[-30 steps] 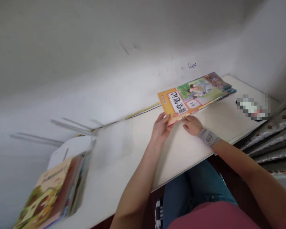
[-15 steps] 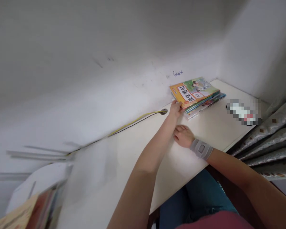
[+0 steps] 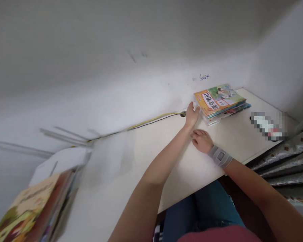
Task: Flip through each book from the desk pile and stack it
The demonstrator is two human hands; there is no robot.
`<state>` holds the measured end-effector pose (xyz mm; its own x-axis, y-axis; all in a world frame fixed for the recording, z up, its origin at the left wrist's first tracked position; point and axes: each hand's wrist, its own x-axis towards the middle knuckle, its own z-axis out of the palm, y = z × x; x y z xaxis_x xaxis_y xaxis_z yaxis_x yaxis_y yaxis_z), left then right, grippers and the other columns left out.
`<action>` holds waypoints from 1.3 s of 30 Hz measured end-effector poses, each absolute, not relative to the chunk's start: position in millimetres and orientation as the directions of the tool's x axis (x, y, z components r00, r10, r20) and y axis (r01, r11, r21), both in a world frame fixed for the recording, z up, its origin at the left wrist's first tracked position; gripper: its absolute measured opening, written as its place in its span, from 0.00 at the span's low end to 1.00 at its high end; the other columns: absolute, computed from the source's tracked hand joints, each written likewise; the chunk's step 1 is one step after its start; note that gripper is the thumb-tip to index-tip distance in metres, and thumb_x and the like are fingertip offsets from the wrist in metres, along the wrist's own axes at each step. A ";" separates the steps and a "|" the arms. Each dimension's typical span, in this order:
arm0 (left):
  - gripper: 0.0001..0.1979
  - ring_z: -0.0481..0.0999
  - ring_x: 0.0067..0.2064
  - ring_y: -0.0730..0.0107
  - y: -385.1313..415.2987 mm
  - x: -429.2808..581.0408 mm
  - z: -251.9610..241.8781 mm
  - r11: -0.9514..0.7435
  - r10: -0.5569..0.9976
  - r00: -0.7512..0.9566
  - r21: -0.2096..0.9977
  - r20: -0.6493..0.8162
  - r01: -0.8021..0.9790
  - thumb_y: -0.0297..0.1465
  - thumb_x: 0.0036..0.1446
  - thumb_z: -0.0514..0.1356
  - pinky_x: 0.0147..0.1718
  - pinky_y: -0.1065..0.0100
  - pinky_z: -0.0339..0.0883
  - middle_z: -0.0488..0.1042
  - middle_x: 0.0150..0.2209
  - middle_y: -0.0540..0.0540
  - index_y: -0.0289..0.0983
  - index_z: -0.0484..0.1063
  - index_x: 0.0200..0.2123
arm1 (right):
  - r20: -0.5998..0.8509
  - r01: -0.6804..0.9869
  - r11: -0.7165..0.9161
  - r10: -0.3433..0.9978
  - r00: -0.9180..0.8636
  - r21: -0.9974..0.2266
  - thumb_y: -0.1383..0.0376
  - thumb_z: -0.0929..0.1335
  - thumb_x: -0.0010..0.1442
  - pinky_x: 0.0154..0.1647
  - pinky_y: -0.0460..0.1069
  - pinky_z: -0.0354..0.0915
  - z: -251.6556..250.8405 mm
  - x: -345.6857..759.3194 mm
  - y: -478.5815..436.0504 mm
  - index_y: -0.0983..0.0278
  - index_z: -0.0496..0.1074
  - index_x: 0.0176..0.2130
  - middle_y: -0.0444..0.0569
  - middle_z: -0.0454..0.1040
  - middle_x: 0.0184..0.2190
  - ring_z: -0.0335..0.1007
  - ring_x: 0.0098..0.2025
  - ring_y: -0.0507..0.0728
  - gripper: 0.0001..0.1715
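A stack of thin colourful books [image 3: 223, 103] lies at the far right of the white desk [image 3: 146, 161], against the wall. Its top cover is orange and green. My left hand [image 3: 192, 114] is stretched out with its fingers flat against the stack's near left edge. My right hand [image 3: 201, 140], with a grey band on the wrist, rests on the desk a little nearer to me, fingers loosely curled, holding nothing that I can see.
A second pile of picture books [image 3: 32, 208] sits at the near left of the desk beside a white object [image 3: 63, 161]. A yellow cable [image 3: 141, 125] runs along the wall to a hole in the desk. A patterned curtain [image 3: 290, 151] hangs at right.
My left hand has pushed the book stack away to the far right against the wall. My right hand has come off the books and now rests on the desk.
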<state>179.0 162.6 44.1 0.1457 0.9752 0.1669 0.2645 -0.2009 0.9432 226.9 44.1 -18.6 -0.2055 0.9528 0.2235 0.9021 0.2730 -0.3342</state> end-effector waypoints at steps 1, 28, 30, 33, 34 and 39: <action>0.18 0.69 0.57 0.61 152.2 165.6 46.3 -0.262 0.960 0.170 0.923 0.221 0.281 0.29 0.59 0.56 0.54 0.62 0.63 0.68 0.57 0.36 0.34 0.65 0.53 | 0.225 0.902 0.275 0.952 -0.207 -0.333 0.65 0.63 0.62 0.57 0.54 0.57 -19.1 227.6 44.4 0.62 0.73 0.48 0.53 0.70 0.53 0.63 0.55 0.59 0.17; 0.12 0.74 0.42 0.61 27.1 -193.3 8.7 0.249 0.946 -0.305 0.360 0.109 0.899 0.30 0.57 0.50 0.42 0.65 0.65 0.75 0.38 0.40 0.36 0.73 0.34 | 0.435 0.897 0.410 0.846 -0.308 -0.162 0.63 0.59 0.62 0.54 0.57 0.64 -51.2 244.4 50.8 0.68 0.73 0.48 0.60 0.73 0.49 0.67 0.53 0.62 0.21; 0.13 0.74 0.41 0.60 25.6 -194.6 12.6 0.263 0.933 -0.333 0.374 0.137 0.890 0.29 0.58 0.48 0.41 0.64 0.64 0.76 0.36 0.39 0.35 0.72 0.33 | 0.419 0.902 0.403 0.854 -0.309 -0.156 0.63 0.59 0.62 0.54 0.57 0.64 -48.2 245.2 50.6 0.69 0.73 0.48 0.60 0.73 0.50 0.67 0.53 0.62 0.21; 0.14 0.74 0.41 0.60 23.1 -185.2 21.4 0.265 0.904 -0.372 0.410 0.210 0.873 0.30 0.59 0.46 0.42 0.63 0.65 0.76 0.37 0.39 0.34 0.71 0.36 | 0.392 0.915 0.382 0.867 -0.307 -0.131 0.64 0.59 0.62 0.54 0.59 0.63 -39.4 243.3 47.7 0.70 0.72 0.49 0.62 0.72 0.50 0.67 0.53 0.63 0.21; 0.13 0.74 0.41 0.61 21.9 -176.8 25.3 0.226 0.898 -0.363 0.448 0.249 0.865 0.31 0.60 0.47 0.42 0.63 0.65 0.76 0.38 0.39 0.35 0.71 0.37 | 0.392 0.920 0.372 0.870 -0.300 -0.122 0.65 0.59 0.62 0.55 0.60 0.62 -35.8 239.9 45.2 0.70 0.71 0.49 0.63 0.71 0.51 0.66 0.54 0.64 0.21; 0.09 0.76 0.36 0.68 6.1 -91.4 56.1 -0.212 0.907 -0.163 0.754 0.389 0.622 0.32 0.60 0.51 0.39 0.67 0.67 0.75 0.32 0.47 0.38 0.69 0.32 | 0.461 0.831 0.463 0.837 -0.295 -0.309 0.56 0.63 0.61 0.60 0.67 0.54 -21.6 184.9 14.9 0.68 0.64 0.57 0.63 0.67 0.56 0.61 0.59 0.67 0.29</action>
<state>-91.4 6.1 56.1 -0.1634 0.9067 0.3889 0.6216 -0.2115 0.7543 184.9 14.9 -21.6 -0.2947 0.8372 0.4608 0.8311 0.4625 -0.3088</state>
